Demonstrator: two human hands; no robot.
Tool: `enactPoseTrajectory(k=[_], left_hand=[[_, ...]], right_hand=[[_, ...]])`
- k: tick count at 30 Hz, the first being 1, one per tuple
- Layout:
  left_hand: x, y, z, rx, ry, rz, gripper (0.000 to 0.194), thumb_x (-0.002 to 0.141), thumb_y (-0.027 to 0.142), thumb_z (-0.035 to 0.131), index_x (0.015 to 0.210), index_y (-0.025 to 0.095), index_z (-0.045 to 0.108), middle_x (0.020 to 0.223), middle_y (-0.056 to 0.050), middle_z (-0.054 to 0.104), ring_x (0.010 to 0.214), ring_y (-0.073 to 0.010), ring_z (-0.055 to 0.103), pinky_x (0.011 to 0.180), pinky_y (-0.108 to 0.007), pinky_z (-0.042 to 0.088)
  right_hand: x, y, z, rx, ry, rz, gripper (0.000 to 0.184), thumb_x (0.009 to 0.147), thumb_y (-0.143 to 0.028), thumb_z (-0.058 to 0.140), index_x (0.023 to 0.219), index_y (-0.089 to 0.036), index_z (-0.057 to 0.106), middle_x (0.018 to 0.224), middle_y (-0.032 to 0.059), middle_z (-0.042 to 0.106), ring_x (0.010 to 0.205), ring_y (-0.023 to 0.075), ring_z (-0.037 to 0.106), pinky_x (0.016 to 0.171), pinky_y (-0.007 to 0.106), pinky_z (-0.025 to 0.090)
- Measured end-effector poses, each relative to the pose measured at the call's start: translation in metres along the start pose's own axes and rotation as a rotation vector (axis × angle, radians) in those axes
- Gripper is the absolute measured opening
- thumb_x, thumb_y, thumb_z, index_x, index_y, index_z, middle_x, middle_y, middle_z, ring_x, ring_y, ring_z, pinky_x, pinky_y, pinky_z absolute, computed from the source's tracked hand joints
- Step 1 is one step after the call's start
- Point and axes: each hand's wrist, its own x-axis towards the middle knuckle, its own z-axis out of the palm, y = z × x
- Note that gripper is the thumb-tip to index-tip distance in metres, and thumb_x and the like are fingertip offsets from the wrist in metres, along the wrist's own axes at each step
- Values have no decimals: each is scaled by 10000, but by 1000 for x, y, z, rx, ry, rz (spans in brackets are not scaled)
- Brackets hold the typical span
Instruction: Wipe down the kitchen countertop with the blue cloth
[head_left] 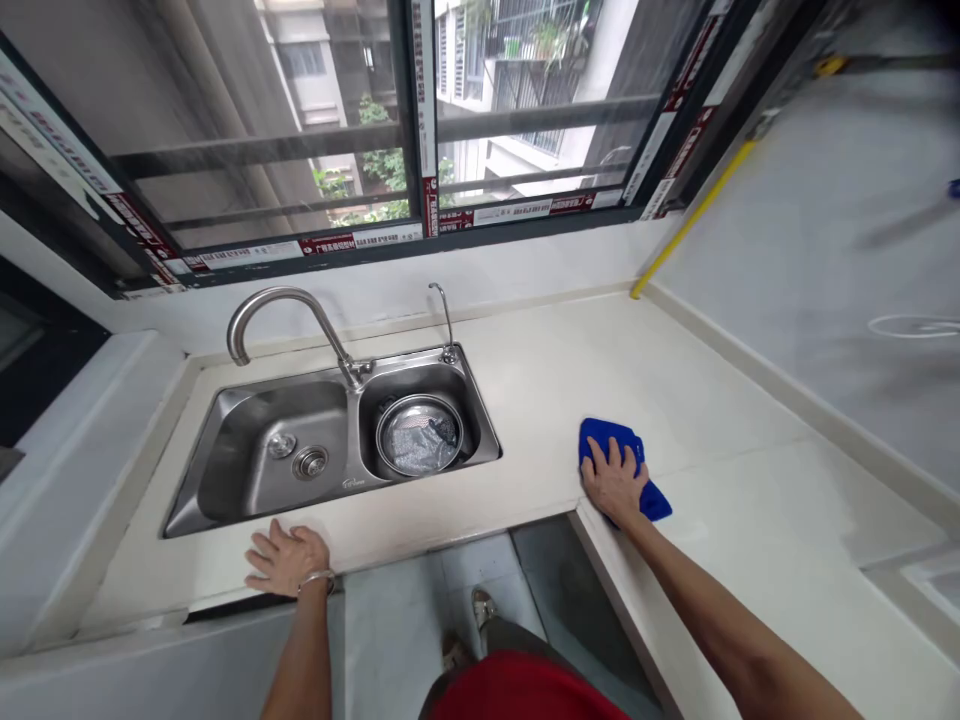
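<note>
My right hand [615, 482] presses a blue cloth [611, 432] onto the white countertop [540, 400], near its inner corner. The fingers lie bent over the cloth, whose edges stick out above and to the lower right. My left hand [289, 560], with a bracelet at the wrist, rests with fingers spread on the counter's front edge, just below the sink. That steel double sink [352, 440] is set into the counter. In its right basin sits a round metal pot or strainer [420, 435] with something shiny and clear inside.
A large curved faucet [289, 293] and a thin small tap [444, 310] rise behind the sink. Windows with taped frames stand beyond. A yellow pipe [694, 222] runs up the right wall. Below the counter are open cabinet space [570, 580] and my feet on the tiled floor.
</note>
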Motion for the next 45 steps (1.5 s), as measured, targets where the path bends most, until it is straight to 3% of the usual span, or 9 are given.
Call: enactPoseTrajectory(k=[5,9,14,32,45], left_hand=[[2,-3,1,8,-18,4,558,904,361,274,1377,148,480,1553,-205,386,1458,-388,279,1135,-709,198],[1,-2,1,18,-9,9,558,905,354,280,1388,150,468,1554,-208,380,1465,-381,272,1135,-706,203],[1,-2,0,19,-1,19,555,906,355,290,1386,146,473,1555,-212,376,1467,-384,267,1133,-708,207],[6,-12,11,22,-11,9,560,921,383,277,1396,155,468,1571,-190,365,1467,-389,268,1142,-711,205],[9,-10,9,24,-38,0,570,910,384,282,1390,147,476,1565,-201,367,1464,-400,273,1135,-719,205]], right_hand=[[-9,-35,-1,47,-26,-23,563,942,-415,297,1431,-246,519,1514,158,417,1392,420,291,1049,723,238],[-15,-49,-3,64,11,-31,551,935,-400,331,1428,-251,527,1508,154,429,1387,424,304,1050,726,239],[-18,-52,-3,66,83,-54,535,929,-363,375,1421,-232,539,1499,164,440,1374,431,324,1046,722,250],[-18,-52,-2,-31,141,-69,483,954,-357,370,1357,-226,602,1467,159,479,1349,384,373,1072,632,258],[-18,-62,-6,-100,46,-11,496,968,-344,371,1428,-248,529,1521,150,412,1385,384,315,1093,626,214]])
